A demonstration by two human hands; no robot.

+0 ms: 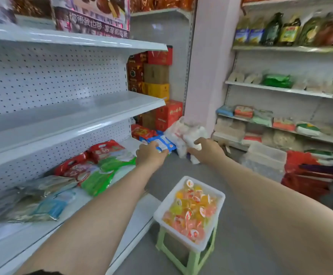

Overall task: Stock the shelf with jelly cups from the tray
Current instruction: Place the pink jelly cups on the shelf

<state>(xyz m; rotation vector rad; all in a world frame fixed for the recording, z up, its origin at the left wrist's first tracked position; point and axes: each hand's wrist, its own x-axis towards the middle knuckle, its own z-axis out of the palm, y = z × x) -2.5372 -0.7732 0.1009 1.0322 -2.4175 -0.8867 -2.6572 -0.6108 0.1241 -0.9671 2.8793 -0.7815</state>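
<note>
You have not started on the cups, as far as I can judge. The tray (167, 203) sits on a green stool (193, 261) at about five o'clock in the view, in the aisle just off the bottom shelf's front edge. It is heaped with jelly cups (191, 211) in orange, yellow and pink, and none shows on any shelf.

Both your arms reach past it, toward twelve o'clock from the tray, to the far end of the bottom shelf (138, 215). Your left hand (150, 155) has its fingers curled over a blue packet (164, 144) lying there. Your right hand (207, 149), at three o'clock from the left, grips a crumpled white bag (183, 133). Neither holds a cup. The view is smeared at that spot, so I cannot tell how firm either grip is.

The middle shelf (72, 120), at nine o'clock, carries no cups and looks the likely place for them, though the task does not say which shelf. The bottom shelf bears red and green packs (94, 171), with flat bags toward seven o'clock.

What seems in hand is clearing clutter at the shelf end. All the stocking is left: let go of packet and bag, come back to the tray, and carry the cups across.
</note>
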